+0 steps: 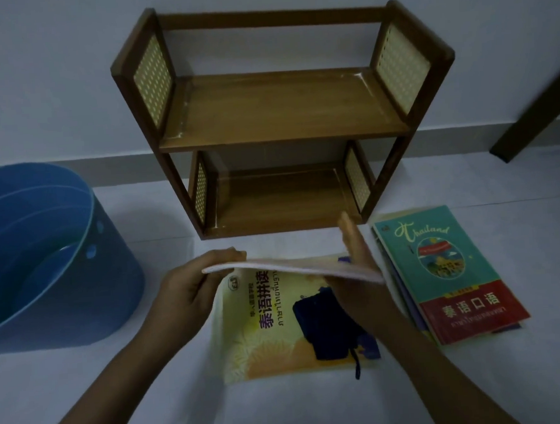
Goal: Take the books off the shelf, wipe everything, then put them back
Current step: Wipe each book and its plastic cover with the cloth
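- Left hand (191,289) pinches a thin pink book (292,270) by its left edge.
- Right hand (357,262), fingers straight, rests against the same book above a yellow book (262,327).
- Wooden shelf (282,113) stands bare behind.

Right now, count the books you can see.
3 clear: pink book held in both hands, yellow book under it, teal book topping the right-hand pile. More lie hidden beneath that one.

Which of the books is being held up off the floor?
The thin pale pink book, held by both hands. The yellow book and teal-and-red Thailand book lie flat.
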Tool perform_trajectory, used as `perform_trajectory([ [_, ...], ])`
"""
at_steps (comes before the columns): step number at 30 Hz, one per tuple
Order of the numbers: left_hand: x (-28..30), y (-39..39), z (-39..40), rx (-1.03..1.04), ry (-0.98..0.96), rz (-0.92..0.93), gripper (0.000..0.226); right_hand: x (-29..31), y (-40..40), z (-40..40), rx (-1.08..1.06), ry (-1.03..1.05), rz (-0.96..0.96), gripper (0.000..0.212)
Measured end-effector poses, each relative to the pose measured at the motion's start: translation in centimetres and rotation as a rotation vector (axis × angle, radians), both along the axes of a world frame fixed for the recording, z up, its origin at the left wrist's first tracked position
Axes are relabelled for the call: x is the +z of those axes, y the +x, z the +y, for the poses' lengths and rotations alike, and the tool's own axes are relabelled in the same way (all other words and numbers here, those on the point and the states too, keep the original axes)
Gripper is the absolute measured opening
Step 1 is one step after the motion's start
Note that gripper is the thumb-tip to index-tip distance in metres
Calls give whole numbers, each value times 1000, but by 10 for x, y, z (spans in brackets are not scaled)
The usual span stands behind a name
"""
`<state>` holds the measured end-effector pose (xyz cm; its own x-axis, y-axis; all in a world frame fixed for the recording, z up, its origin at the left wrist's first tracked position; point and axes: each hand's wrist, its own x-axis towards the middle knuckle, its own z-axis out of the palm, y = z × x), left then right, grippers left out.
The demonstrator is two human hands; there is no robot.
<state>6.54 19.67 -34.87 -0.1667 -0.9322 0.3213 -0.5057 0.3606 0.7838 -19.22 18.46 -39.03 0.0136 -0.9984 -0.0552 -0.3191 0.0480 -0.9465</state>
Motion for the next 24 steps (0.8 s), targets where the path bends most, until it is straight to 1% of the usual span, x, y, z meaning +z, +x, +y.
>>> perform_trajectory([
  [1, 5, -2, -1, 22, 1, 16, 29, 15, -1, -8, 6, -46, -24, 44],
  [3, 9, -5, -3, 81, 33, 109, 19, 35, 0, -18, 14, -93, -19, 22],
  [4, 8, -7, -5, 106, 56, 164, 18, 39, 1, -21, 11, -94, -35, 18],
  [5, 5, -8, -6, 128, 82, 204, 21, 38, 1, -22, 8, -83, -18, 18],
  [7, -8, -10, -5, 157, 132, 233, 20, 30, 4, -22, 12, -47, 24, 20],
  [10, -22, -15, -5, 188, 174, 212, 17, 15, 5, -21, -22, 13, -16, 19],
  [12, -22, -20, -7, 202, 184, 175, 14, 10, 5, -23, -45, 14, -28, 20],
  [15, -14, -33, -7, 232, 111, 92, 19, 21, 2, -23, -97, -52, -34, 24],
  [18, 13, -68, -7, 251, -31, 88, 6, 53, -22, -18, -286, -209, -46, 26],
  [19, 24, -87, -6, 229, -41, 139, 10, 64, -37, -14, -372, -254, -3, 27],
  [21, 40, -126, -7, 134, 11, 259, 23, 83, -72, -2, -523, -329, 108, 28],
  [22, 40, -149, -10, 67, 76, 283, 31, 88, -94, 2, -578, -338, 161, 29],
  [24, 29, -187, -20, -53, 208, 241, 42, 90, -129, 5, -618, -287, 279, 31],
])
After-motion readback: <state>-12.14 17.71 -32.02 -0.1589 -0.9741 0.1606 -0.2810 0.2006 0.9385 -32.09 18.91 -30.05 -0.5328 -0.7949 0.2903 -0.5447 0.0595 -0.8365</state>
